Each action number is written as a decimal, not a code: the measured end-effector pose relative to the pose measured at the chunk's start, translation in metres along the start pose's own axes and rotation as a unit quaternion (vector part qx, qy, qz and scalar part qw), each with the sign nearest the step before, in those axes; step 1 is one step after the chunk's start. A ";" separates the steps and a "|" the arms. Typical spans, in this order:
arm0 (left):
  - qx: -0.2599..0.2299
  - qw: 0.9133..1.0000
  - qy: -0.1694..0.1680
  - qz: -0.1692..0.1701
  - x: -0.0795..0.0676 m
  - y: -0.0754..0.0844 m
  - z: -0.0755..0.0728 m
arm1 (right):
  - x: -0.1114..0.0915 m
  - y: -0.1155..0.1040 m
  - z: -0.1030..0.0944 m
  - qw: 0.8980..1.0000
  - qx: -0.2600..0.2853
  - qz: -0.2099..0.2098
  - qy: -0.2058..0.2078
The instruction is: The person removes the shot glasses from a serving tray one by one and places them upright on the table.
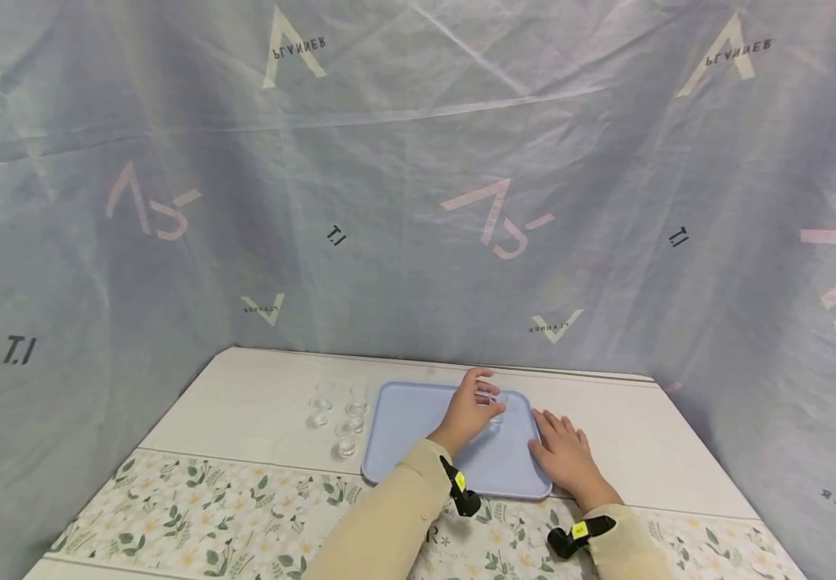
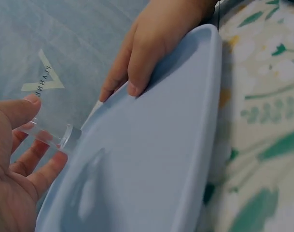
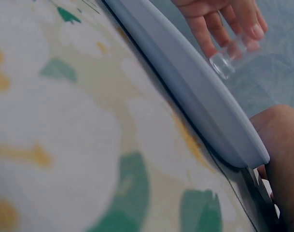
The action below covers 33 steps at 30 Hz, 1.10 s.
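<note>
My left hand [image 1: 470,411] pinches a small clear shot glass [image 1: 497,412] between thumb and fingers, over the right half of a light blue tray [image 1: 425,455]. In the left wrist view the glass [image 2: 68,137] is tilted, its thick base close to the tray surface; whether it touches cannot be told. My right hand [image 1: 566,455] rests at the tray's right edge. Its thumb lies over the rim, and its fingers extend along the outside. Left of the tray stand several more clear shot glasses [image 1: 346,441], grouped close together.
The tray lies on a white table [image 1: 244,411], its front edge by a floral-patterned cloth strip [image 1: 222,507]. A grey-blue printed curtain [image 1: 403,266] hangs behind the table and along both sides.
</note>
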<state>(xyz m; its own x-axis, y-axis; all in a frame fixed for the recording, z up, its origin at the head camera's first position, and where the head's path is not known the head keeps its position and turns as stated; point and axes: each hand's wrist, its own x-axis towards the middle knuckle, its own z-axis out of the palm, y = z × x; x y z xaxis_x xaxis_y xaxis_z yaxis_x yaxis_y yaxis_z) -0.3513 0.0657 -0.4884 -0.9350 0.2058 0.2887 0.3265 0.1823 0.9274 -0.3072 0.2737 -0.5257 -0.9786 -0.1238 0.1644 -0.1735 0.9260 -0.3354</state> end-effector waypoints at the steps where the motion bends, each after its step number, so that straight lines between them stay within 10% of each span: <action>1: -0.002 1.000 -0.001 0.002 -0.002 0.000 -0.002 | 0.000 0.001 0.001 1.000 0.000 -0.001 0.000; 17: -0.071 0.997 -0.042 -0.007 -0.024 0.016 -0.058 | -0.002 0.004 0.002 1.000 0.002 -0.006 -0.003; 33: -0.031 0.999 -0.032 0.031 -0.060 0.047 -0.138 | -0.001 -0.001 -0.003 1.000 0.015 -0.008 -0.006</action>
<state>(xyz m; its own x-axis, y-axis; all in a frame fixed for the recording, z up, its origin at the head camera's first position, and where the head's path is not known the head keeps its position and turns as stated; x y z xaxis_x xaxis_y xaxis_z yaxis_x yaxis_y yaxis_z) -0.2989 -0.0708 -0.4296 -0.9019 0.2766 0.3318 0.3722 0.1080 0.9219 -0.3052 0.2738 -0.5226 -0.9771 -0.1423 0.1581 -0.1913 0.9127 -0.3611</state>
